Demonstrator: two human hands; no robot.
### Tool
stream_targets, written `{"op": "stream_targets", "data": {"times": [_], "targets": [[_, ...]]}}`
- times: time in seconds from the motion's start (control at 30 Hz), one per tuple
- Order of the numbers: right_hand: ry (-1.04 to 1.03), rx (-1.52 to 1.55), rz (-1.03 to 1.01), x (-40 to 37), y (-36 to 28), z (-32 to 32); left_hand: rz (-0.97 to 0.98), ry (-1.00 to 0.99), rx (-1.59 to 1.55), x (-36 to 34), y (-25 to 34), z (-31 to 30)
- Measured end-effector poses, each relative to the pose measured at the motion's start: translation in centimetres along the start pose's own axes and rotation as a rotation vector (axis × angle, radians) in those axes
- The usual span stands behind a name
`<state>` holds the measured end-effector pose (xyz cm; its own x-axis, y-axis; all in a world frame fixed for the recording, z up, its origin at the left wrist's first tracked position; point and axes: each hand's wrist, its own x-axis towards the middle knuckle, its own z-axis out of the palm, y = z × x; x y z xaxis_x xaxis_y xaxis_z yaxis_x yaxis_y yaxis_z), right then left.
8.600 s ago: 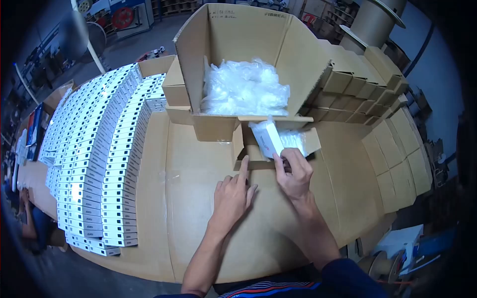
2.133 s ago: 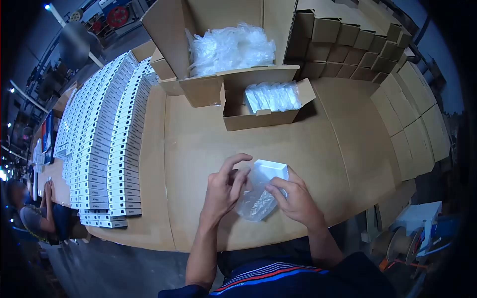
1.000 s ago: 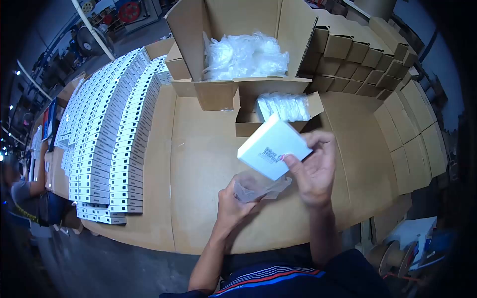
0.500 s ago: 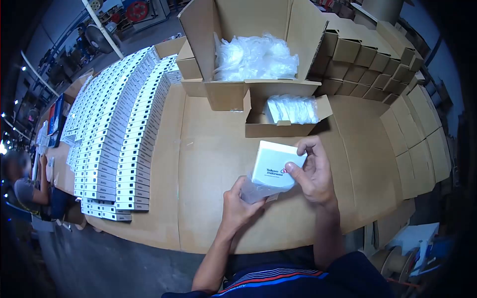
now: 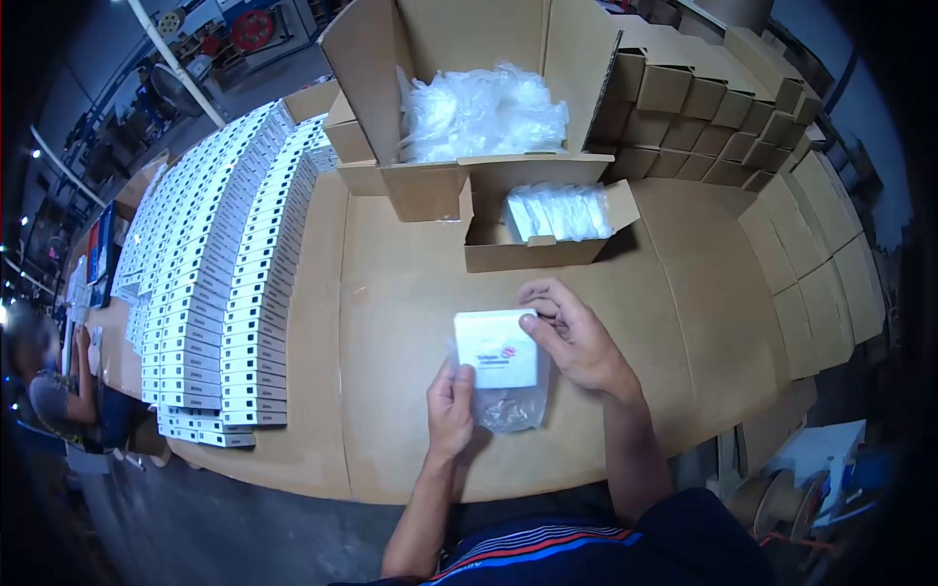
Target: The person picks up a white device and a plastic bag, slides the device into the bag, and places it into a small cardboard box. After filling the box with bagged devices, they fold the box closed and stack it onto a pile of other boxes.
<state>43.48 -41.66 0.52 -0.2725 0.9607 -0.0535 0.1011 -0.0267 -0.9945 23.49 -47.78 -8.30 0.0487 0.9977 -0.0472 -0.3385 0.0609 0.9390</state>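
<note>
A white box with printing on its face is partly inside a clear plastic bag, whose loose end hangs below it. My left hand grips the bag and the box's left edge, thumb on the front. At the box's upper right corner, my right hand pinches the edge with thumb and fingers. Beyond them, an open carton holds several bagged white boxes standing in a row.
A large carton holds crumpled clear bags behind the small one. Long stacks of white boxes line the left. Brown cartons are piled at the back right. A person sits at the far left.
The box and bag have moved left and down, and the box now stands more upright in view. The bag's end hangs lower. The whole view has shifted slightly.
</note>
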Motion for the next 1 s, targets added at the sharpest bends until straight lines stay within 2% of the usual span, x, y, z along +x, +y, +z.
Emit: {"op": "stream_targets", "data": {"times": [0.07,0.13,0.2,0.37,0.4,0.43,0.53,0.67,0.77,0.8,0.9,0.93,1.0], "targets": [[0.060,0.205,-0.060,-0.2,1.3,-0.1,-0.051,0.086,-0.136,-0.1,0.0,0.1],[0.088,0.408,-0.050,-0.9,2.5,-0.3,0.027,0.106,-0.134,0.3,-0.9,-0.6],[0.068,0.453,-0.056,-1.4,4.8,0.4,0.080,0.099,-0.145,0.7,-0.7,-0.5],[0.185,0.617,-0.048,-2.1,6.3,2.3,0.127,0.088,0.065,1.3,-0.6,-0.6],[0.172,0.657,-0.103,-2.0,6.6,2.3,0.149,0.076,0.126,1.5,-0.3,-0.5],[0.178,0.656,-0.124,-2.0,6.6,2.2,0.171,0.065,0.184,1.8,0.1,-0.3],[0.138,0.642,-0.186,-1.9,6.0,2.2,0.133,-0.003,0.079,2.0,1.9,0.7],[0.207,0.610,-0.238,-2.0,5.7,3.6,0.146,-0.092,0.155,2.2,1.5,0.5],[0.391,0.682,-0.243,-1.9,5.9,4.7,0.064,-0.063,0.108,1.8,1.6,0.9],[0.457,0.614,-0.211,-2.0,6.2,4.7,0.048,-0.050,0.105,1.9,1.0,0.8],[0.459,0.543,-0.246,-1.8,6.7,4.9,-0.038,-0.048,0.149,1.6,1.1,1.4],[0.469,0.487,-0.208,-1.8,7.2,4.6,-0.105,0.051,0.054,1.5,1.6,2.0],[0.443,0.428,-0.229,-2.2,6.3,4.8,-0.165,0.095,0.068,1.8,1.2,1.7]]}}
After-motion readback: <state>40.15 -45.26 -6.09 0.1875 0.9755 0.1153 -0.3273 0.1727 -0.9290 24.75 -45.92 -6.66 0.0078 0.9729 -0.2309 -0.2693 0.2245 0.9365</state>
